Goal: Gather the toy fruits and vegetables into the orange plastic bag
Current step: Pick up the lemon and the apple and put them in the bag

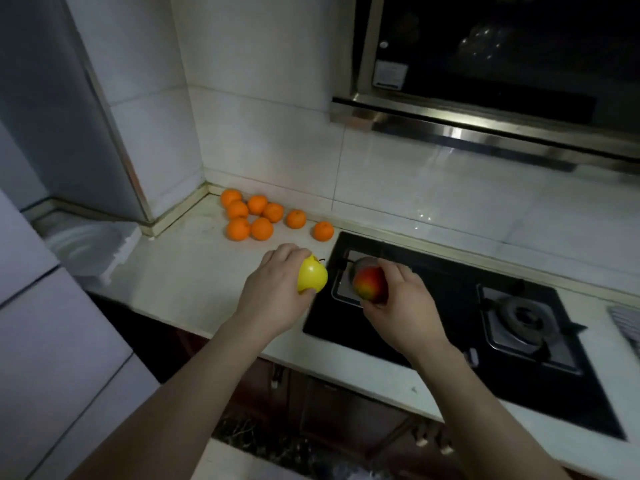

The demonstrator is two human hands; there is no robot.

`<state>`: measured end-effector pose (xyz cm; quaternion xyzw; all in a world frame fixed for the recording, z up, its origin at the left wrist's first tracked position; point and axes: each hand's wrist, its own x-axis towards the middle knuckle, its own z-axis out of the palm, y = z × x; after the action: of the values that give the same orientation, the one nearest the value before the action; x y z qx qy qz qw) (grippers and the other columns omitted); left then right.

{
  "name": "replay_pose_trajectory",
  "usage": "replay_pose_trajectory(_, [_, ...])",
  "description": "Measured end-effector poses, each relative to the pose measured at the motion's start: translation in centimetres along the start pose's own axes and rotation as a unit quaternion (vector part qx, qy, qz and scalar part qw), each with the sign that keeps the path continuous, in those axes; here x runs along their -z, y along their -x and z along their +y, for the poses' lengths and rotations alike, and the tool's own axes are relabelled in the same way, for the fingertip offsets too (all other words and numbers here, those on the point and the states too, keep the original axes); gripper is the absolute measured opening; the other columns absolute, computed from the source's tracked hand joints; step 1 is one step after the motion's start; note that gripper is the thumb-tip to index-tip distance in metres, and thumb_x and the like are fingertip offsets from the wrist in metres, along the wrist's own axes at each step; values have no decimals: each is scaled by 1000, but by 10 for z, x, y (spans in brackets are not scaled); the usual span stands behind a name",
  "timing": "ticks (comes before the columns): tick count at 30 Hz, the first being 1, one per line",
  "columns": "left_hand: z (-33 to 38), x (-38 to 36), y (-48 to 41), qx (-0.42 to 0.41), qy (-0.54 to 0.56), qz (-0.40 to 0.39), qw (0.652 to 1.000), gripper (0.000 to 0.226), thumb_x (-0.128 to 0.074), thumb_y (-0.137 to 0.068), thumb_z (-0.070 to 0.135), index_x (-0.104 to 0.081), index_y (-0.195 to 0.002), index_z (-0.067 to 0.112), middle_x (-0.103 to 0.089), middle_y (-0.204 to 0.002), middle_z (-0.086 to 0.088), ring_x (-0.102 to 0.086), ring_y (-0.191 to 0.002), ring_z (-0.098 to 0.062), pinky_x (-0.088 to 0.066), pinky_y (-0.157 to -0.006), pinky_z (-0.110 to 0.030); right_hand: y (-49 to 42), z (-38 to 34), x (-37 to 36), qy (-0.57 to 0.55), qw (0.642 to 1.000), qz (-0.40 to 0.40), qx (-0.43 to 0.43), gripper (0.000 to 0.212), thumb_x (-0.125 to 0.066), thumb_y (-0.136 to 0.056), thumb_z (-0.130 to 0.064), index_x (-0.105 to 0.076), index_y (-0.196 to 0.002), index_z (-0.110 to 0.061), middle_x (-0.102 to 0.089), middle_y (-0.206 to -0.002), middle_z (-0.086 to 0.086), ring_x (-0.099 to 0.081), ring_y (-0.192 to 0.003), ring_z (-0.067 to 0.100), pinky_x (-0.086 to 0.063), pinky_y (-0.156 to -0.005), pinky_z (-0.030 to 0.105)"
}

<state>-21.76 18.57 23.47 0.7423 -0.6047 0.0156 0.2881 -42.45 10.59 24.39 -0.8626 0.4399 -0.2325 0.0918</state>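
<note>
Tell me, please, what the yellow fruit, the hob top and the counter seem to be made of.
Yellow fruit: probably smooth plastic, given its even colour and soft sheen. Hob top: looks like black glass, flat with a slight shine. Counter: pale polished stone or an imitation; the view leaves that open.

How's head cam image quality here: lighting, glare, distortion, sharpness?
Head view: dim overall, the hood nearly black; glare streak on its steel rim; wide-angle tilts the wall column and bows the counter; slightly soft, but the yellow apple in the left hand, red apple in the right hand and oranges read clearly.
</note>
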Motion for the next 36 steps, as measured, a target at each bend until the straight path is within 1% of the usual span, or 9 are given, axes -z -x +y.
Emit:
replay_pose_trajectory(6, [77, -13, 14, -40, 14, -7, 999, 58, -73, -75, 31, -49, -127, 25, -46, -130, 6, -45, -115, -21, -49, -82, -38, 49, 46, 47, 9, 999, 30, -37, 73, -71, -77, -35, -38, -141, -18, -50, -134, 2, -47, -118, 22, -41, -98, 31])
replay_pose_trajectory(9, [129, -31, 16, -61, 22, -3, 998, 59, -73, -73, 30, -50, -126, 26, -47, -130, 6, -46, -115, -21, -49, -83, -37, 75, 85, 78, 16, 997, 42, -60, 75, -70, -78, -34, -37, -142, -15, -48, -137, 3, -45, -121, 23, -38, -100, 30])
replay_pose_trajectory(13, [209, -65, 21, -99, 46, -14, 994, 61, -75, -71, 30, -51, -127, 24, -47, -130, 5, -48, -114, -22, -49, -86, -38, 118, 148, 127, 28, 993, 42, -102, 78, -71, -79, -37, -35, -144, -14, -46, -139, 3, -41, -127, 23, -36, -105, 33])
replay_pose_trajectory(17, [290, -101, 26, -131, 66, -25, 989, 61, -75, -72, 30, -51, -128, 24, -47, -131, 5, -47, -115, -22, -49, -87, -39, 162, 212, 172, 57, 987, 59, -138, 71, -72, -74, -38, -43, -135, -17, -51, -130, 1, -47, -118, 23, -42, -98, 33])
replay_pose_trajectory(21, [366, -132, 33, -170, 75, -45, 982, 59, -74, -75, 32, -50, -128, 25, -47, -130, 6, -47, -114, -21, -48, -82, -36, 206, 263, 213, 72, 977, 80, -183, 70, -72, -73, -34, -43, -134, -15, -50, -129, 3, -46, -116, 24, -38, -96, 31])
replay_pose_trajectory(24, [415, -153, 38, -202, 88, -71, 973, 58, -74, -75, 33, -51, -128, 25, -47, -129, 7, -48, -112, -21, -49, -78, -36, 236, 297, 238, 82, 968, 89, -218, 68, -72, -71, -34, -45, -130, -14, -51, -125, 4, -46, -114, 25, -39, -94, 33])
replay_pose_trajectory(28, [470, -176, 38, -248, 101, -96, 959, 60, -73, -76, 34, -49, -131, 26, -46, -131, 8, -47, -114, -19, -49, -82, -36, 268, 330, 264, 87, 953, 113, -269, 63, -73, -71, -34, -47, -125, -16, -52, -120, 3, -46, -112, 25, -40, -92, 34])
replay_pose_trajectory(31, [504, -192, 35, -276, 112, -116, 947, 59, -72, -77, 32, -49, -131, 25, -46, -132, 7, -45, -117, -19, -46, -84, -35, 286, 350, 275, 94, 941, 117, -302, 66, -73, -72, -35, -44, -129, -17, -50, -123, 3, -44, -114, 24, -39, -94, 34])
replay_pose_trajectory(36, [545, -231, 26, -304, 142, -151, 930, 58, -73, -75, 34, -49, -128, 27, -46, -131, 7, -45, -117, -19, -47, -86, -37, 303, 379, 288, 116, 921, 112, -355, 69, -73, -71, -35, -44, -131, -16, -49, -128, 3, -44, -113, 24, -39, -95, 33])
